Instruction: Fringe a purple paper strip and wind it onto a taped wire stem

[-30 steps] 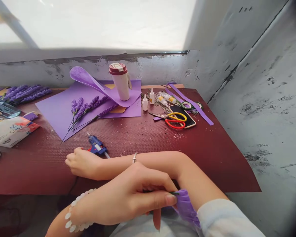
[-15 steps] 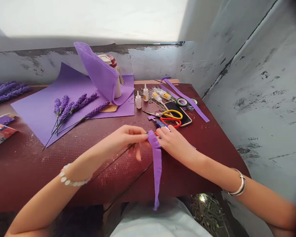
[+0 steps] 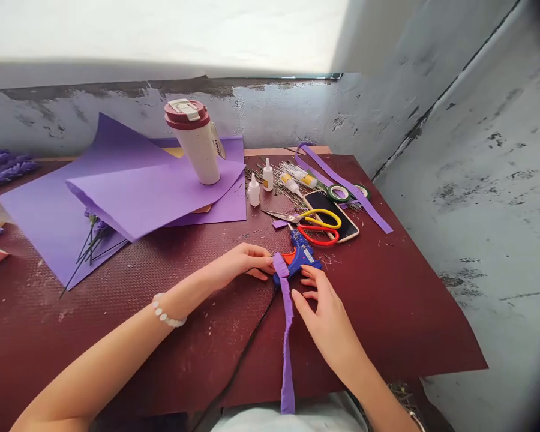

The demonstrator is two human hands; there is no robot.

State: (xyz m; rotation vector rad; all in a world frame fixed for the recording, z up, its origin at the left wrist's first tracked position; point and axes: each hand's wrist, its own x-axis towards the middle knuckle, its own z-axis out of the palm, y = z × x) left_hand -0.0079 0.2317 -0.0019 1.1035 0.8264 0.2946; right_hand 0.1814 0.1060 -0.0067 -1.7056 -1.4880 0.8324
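Observation:
Between its thumb and fingers, my left hand (image 3: 254, 261) pinches the top end of a long purple strip (image 3: 287, 342). The strip hangs down past the table's front edge, and its upper part looks folded or wrapped. My right hand (image 3: 326, 303) is open just right of the strip, thumb and fingers apart. Its fingertips are close to the handle of a blue glue gun (image 3: 303, 257) with an orange trigger, which lies on the table; whether they touch it I cannot tell. A black cord (image 3: 247, 348) runs from the glue gun toward the front edge.
Yellow-and-red-handled scissors (image 3: 317, 225) overlap a phone (image 3: 350, 227). Behind are small glue bottles (image 3: 254, 191), tape rolls (image 3: 338, 192), wire stems and a purple ribbon (image 3: 369, 204). At left, a purple sheet (image 3: 130, 186) covers lavender flower heads near a lidded cup (image 3: 198, 150).
My right hand has drawn back from the glue gun and opened. The curled purple sheet has dropped flat over the flowers, exposing the cup. My left hand still grips the strip.

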